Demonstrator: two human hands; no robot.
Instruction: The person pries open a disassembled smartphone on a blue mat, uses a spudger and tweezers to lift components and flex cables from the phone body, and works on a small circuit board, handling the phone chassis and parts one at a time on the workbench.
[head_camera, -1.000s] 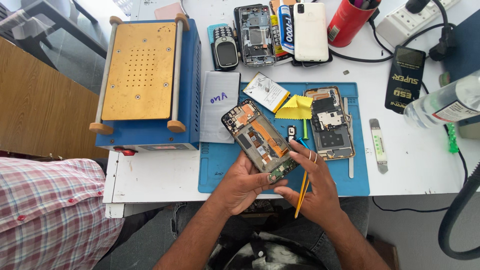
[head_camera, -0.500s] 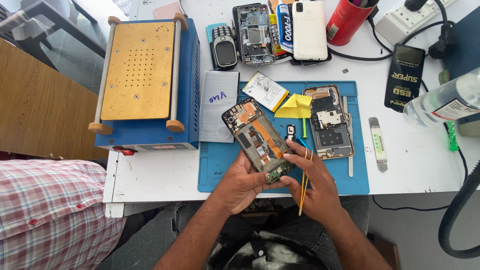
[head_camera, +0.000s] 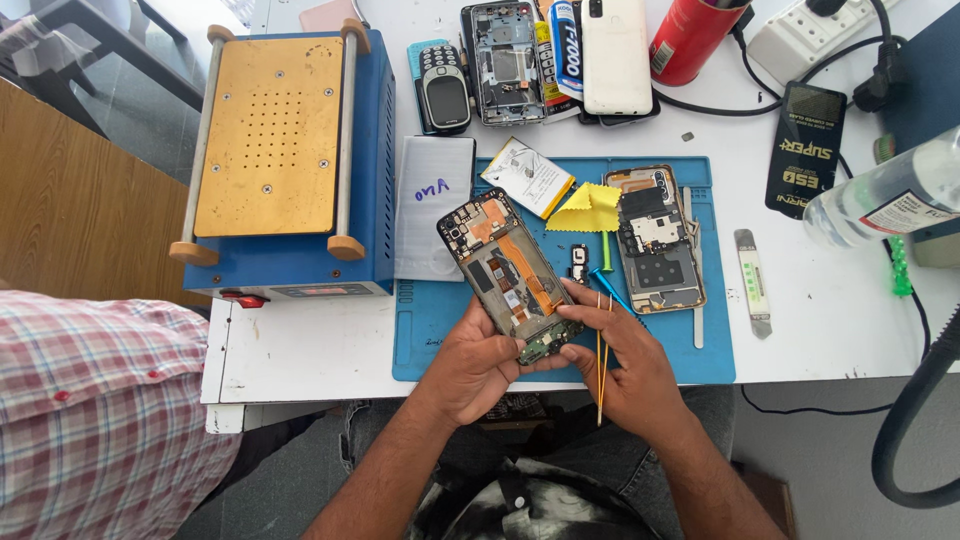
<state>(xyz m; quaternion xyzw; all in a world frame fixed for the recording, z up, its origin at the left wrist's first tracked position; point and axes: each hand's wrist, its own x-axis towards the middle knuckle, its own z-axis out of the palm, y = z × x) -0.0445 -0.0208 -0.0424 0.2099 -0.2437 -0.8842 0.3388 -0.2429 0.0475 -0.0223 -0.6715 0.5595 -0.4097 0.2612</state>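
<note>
Opened phone (head_camera: 505, 275), one, gripped by left hand (head_camera: 470, 365); tweezers (head_camera: 601, 355), one pair, clasped in right hand (head_camera: 625, 375); blue mat (head_camera: 440, 320), one; second open phone (head_camera: 657, 240)

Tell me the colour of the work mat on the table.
The work mat is blue; the head view shows it, under the opened phone.

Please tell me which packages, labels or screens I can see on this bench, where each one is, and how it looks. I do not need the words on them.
Black flat package: right of the blue mat, gold and white print.
Clear plastic bottle: far right, lying down, white label.
Grey panel: left edge of the mat, handwritten mark.
Keypad phone: top centre, small dark screen.
Red can: top, upright.
</note>
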